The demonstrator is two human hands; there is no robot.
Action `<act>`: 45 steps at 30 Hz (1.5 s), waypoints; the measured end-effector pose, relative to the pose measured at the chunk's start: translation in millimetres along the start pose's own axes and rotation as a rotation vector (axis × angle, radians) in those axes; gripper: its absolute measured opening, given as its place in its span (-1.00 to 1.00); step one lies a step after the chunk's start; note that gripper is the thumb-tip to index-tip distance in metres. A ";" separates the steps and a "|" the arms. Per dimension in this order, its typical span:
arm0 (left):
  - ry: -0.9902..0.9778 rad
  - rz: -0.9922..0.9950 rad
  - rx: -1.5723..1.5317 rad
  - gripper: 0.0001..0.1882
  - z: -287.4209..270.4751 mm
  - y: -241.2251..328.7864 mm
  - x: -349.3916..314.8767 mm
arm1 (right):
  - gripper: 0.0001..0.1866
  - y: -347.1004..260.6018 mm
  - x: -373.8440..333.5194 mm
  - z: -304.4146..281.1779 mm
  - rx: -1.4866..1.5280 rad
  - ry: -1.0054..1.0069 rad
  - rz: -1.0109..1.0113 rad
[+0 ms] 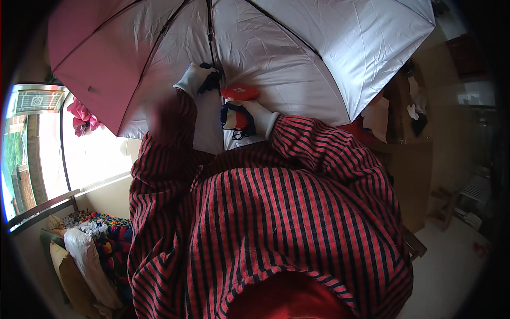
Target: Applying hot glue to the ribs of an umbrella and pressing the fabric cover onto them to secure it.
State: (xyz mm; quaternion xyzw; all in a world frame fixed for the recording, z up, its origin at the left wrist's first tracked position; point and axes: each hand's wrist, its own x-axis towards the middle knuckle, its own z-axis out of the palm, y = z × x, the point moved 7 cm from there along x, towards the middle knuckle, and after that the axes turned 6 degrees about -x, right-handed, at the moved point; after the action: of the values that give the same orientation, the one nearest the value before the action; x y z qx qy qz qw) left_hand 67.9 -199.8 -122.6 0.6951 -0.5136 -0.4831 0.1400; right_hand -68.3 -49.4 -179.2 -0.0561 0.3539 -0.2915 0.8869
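An open umbrella [276, 58] spreads before me, its silver inner side toward me, with pink showing at the left. My left hand [196, 78], in a white glove with dark blue fingers, is closed at a black rib of the umbrella, left of centre. Just to its right and nearer me, my right hand [249, 118], gloved alike, curls round a red object [239, 93]. A flat red part of it juts out above the fingers. Below the fingers hangs a thin black cord loop [239, 136]. The object's kind is hidden by the glove.
A bright window [53, 143] is at the left, with a pink cloth bundle [82, 116] beside it. Below it lie colourful textiles [109, 228] and a tan cushion [66, 271]. A wooden cabinet [409, 181] stands at the right, with a small rack [473, 196] farther right.
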 end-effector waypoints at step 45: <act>-0.164 0.328 -0.021 -0.71 7.1 9.5 -5.7 | -0.83 1.4 3.8 3.9 0.061 -0.120 0.055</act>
State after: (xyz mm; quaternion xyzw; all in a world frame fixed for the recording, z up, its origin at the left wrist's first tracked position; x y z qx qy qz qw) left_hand 56.6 -196.9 -116.6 0.5588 -0.6246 -0.5143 0.1819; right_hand -62.9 -50.8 -179.0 -0.0368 0.2927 -0.2739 0.9154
